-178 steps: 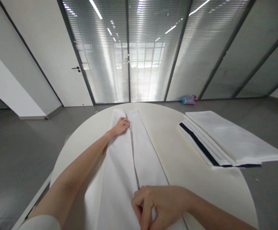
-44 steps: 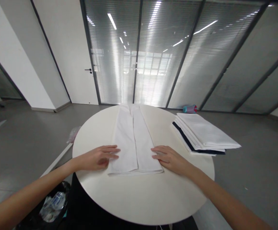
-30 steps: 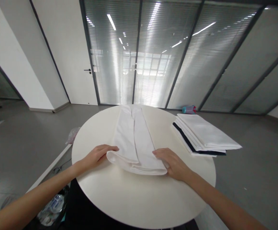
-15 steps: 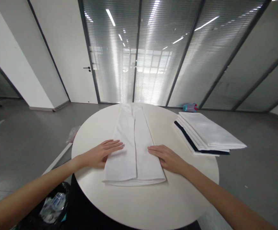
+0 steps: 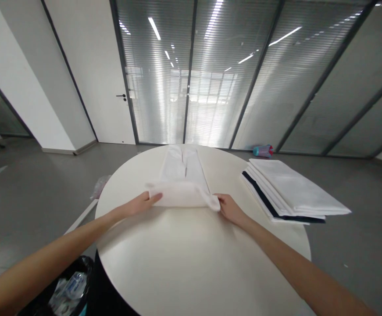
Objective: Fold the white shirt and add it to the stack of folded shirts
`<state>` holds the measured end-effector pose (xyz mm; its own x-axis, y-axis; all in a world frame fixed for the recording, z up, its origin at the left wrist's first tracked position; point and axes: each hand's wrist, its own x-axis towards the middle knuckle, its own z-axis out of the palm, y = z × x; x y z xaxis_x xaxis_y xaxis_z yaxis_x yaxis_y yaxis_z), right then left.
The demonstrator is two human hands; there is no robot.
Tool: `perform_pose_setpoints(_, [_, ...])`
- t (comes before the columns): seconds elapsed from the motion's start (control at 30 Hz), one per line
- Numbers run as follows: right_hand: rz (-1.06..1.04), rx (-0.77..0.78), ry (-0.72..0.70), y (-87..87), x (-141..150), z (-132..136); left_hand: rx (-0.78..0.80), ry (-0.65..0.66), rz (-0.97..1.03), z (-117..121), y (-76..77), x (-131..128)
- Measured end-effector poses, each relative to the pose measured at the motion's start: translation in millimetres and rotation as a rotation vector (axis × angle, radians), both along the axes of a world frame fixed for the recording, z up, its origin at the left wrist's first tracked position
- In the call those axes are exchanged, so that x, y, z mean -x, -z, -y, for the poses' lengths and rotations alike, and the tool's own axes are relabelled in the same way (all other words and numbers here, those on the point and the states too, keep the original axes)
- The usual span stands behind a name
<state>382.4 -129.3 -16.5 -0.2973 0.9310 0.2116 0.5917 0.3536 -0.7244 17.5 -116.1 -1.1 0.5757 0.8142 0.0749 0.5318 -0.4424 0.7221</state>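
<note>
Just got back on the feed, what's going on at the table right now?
A person is folding a long white cloth on a round white table. The left hand and right hand hold the two sides of its near end, which is doubled over the rest. To the right lies a stack of folded white cloth with dark trim.

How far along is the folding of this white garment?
Done: the white garment already lies folded lengthwise, and a folded stack sits to its right. In hand: the left hand and right hand hold its near end, doubled over. Left: the far part still lies flat, not yet folded over.
</note>
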Motion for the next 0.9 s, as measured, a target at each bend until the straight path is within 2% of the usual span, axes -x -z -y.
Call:
perform_pose_setpoints(0.07, [-0.111, 0.131, 0.125, 3.0, 7.2, -12.6, 0.18, -0.265, 0.094, -16.4, -2.0, -10.9])
perform_pose_setpoints(0.1, [-0.138, 0.176, 0.185, 4.3, 10.0, -17.0, 0.246, -0.33, 0.131, -24.1, -3.7, -16.6])
perform_pose_setpoints(0.17, [-0.141, 0.211, 0.275, 6.0, 13.5, -20.6, 0.313, -0.382, 0.201, -35.6, -6.8, -26.5])
perform_pose_setpoints(0.23, [-0.083, 0.169, 0.341, 6.7, 14.7, -17.9, 0.321, -0.412, 0.257, -39.7, -7.7, -32.3])
perform_pose_setpoints(0.37, [0.048, 0.059, 0.387, 5.4, 16.2, -6.9, 0.201, -0.526, 0.345, -27.2, 1.8, -32.0])
perform_pose_setpoints(0.47, [0.106, 0.034, 0.377, 3.6, 18.7, -3.4, 0.107, -0.531, 0.338, -12.4, 12.5, -26.8])
perform_pose_setpoints(0.57, [0.143, 0.031, 0.377, 2.2, 20.7, -3.7, 0.134, -0.453, 0.374, -5.9, 17.5, -23.2])
perform_pose_setpoints(0.7, [0.17, 0.039, 0.388, 2.6, 21.1, -4.4, 0.195, -0.43, 0.394, -9.0, 13.9, -22.7])
perform_pose_setpoints(0.9, [0.164, 0.007, 0.363, 6.4, 20.9, -2.1, 0.157, -0.434, 0.353, -10.1, 11.5, -21.5])
